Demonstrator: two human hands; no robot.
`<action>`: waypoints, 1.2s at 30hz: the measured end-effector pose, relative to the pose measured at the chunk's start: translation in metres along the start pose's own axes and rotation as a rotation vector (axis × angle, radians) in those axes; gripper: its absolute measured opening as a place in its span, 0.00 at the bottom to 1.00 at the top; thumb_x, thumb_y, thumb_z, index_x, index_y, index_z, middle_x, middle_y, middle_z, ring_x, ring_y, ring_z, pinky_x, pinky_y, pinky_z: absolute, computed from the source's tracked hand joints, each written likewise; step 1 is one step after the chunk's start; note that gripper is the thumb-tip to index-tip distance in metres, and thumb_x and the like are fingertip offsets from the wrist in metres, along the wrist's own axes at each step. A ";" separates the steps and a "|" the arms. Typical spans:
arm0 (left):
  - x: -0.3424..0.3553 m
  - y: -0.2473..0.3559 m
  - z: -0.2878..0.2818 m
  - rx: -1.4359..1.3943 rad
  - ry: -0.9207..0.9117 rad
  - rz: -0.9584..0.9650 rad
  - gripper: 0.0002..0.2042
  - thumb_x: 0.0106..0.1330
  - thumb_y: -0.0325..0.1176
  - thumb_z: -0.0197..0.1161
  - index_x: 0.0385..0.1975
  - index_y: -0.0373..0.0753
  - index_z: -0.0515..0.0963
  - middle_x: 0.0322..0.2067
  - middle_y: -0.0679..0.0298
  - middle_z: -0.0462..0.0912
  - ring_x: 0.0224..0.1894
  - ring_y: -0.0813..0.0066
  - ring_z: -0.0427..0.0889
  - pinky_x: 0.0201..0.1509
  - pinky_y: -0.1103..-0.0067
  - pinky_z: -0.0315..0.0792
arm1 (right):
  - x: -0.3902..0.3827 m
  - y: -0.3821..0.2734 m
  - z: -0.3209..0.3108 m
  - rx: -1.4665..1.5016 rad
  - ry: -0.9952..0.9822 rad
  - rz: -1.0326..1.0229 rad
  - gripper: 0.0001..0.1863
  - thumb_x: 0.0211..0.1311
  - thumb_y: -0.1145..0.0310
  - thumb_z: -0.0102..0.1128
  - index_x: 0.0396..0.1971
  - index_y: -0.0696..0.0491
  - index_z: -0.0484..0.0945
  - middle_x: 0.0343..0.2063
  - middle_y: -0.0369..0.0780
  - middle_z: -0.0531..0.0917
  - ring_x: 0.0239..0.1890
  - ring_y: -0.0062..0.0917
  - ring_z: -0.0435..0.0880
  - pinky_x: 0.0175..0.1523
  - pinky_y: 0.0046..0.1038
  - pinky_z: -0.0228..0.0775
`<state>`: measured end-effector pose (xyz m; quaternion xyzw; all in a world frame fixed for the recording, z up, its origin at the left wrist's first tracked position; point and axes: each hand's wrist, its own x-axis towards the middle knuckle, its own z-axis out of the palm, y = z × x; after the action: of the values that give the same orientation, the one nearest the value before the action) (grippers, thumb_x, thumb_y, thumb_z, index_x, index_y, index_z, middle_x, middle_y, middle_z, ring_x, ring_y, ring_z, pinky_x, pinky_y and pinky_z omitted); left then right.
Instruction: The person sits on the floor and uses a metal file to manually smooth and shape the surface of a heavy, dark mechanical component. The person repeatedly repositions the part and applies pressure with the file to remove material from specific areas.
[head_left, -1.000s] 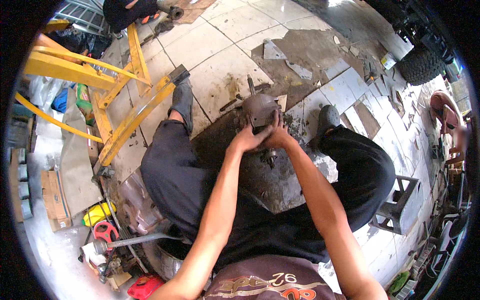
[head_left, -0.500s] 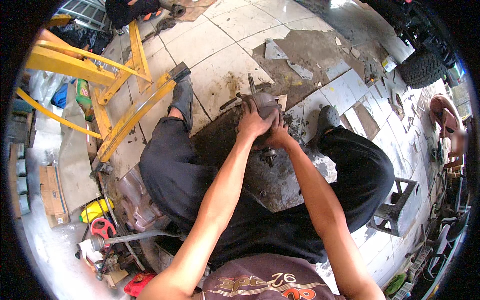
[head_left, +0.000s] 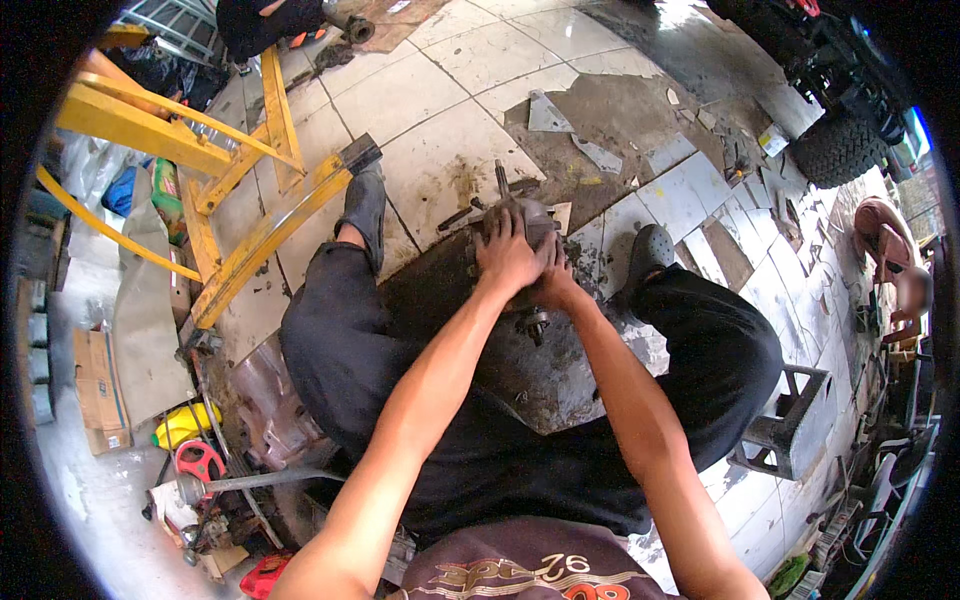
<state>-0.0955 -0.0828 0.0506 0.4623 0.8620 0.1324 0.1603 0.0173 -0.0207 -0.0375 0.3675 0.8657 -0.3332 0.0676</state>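
Note:
A dark, greasy metal gearbox housing (head_left: 540, 220) sits on the floor between my feet. From its far end a thin splined shaft (head_left: 501, 178) sticks out, and a short toothed shaft end (head_left: 537, 328) shows at the near side. My left hand (head_left: 510, 255) lies over the top of the housing, its fingers spread and curved around it. Close against it, my right hand (head_left: 553, 280) grips the housing's right side; its fingers are partly hidden. A dark rod-like tool (head_left: 460, 214) lies just left of the housing.
Left stands a yellow steel frame (head_left: 270, 230), its foot near my left shoe. A grey plastic stool (head_left: 790, 425) is by my right knee. Broken tiles (head_left: 685, 195) lie ahead to the right, below a large tyre (head_left: 840, 150). A person (head_left: 890, 250) crouches at far right.
Both hands stay on the gearbox housing. The left hand's fingers are spread a little differently over its top. The view has shifted slightly.

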 end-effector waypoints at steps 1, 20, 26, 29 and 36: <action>0.006 -0.006 -0.001 -0.005 0.049 -0.007 0.44 0.66 0.67 0.40 0.71 0.34 0.52 0.73 0.49 0.49 0.75 0.52 0.48 0.74 0.51 0.44 | -0.002 -0.006 0.001 -0.028 -0.004 -0.032 0.79 0.35 0.39 0.77 0.71 0.55 0.21 0.73 0.53 0.30 0.74 0.55 0.32 0.73 0.56 0.39; 0.020 -0.001 -0.009 0.157 -0.039 0.081 0.47 0.66 0.66 0.43 0.70 0.27 0.48 0.71 0.45 0.51 0.74 0.50 0.51 0.75 0.55 0.42 | -0.038 -0.059 -0.020 -0.166 0.012 0.263 0.52 0.61 0.58 0.55 0.73 0.50 0.26 0.74 0.47 0.46 0.75 0.43 0.47 0.70 0.65 0.33; 0.014 0.011 -0.007 0.292 -0.152 0.101 0.45 0.68 0.66 0.39 0.71 0.30 0.48 0.72 0.48 0.50 0.74 0.52 0.51 0.75 0.53 0.39 | -0.058 -0.063 -0.003 -0.210 0.208 0.270 0.47 0.60 0.61 0.58 0.73 0.55 0.41 0.72 0.46 0.55 0.72 0.39 0.57 0.72 0.54 0.43; 0.024 0.000 -0.014 0.123 -0.110 0.033 0.45 0.68 0.65 0.39 0.71 0.28 0.49 0.72 0.44 0.49 0.72 0.51 0.56 0.75 0.53 0.39 | -0.060 -0.064 -0.002 -0.183 0.266 0.183 0.51 0.54 0.58 0.65 0.71 0.62 0.46 0.68 0.49 0.62 0.70 0.42 0.61 0.73 0.48 0.48; 0.023 -0.002 -0.007 0.176 -0.147 0.034 0.43 0.69 0.63 0.40 0.71 0.30 0.50 0.71 0.45 0.50 0.71 0.51 0.60 0.75 0.53 0.41 | -0.061 -0.064 -0.046 -0.035 0.015 0.208 0.50 0.52 0.61 0.67 0.69 0.66 0.48 0.64 0.55 0.66 0.66 0.44 0.68 0.65 0.43 0.66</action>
<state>-0.1115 -0.0652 0.0530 0.4974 0.8484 0.0245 0.1795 0.0236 -0.0599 0.0539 0.4565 0.8290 -0.3065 0.1017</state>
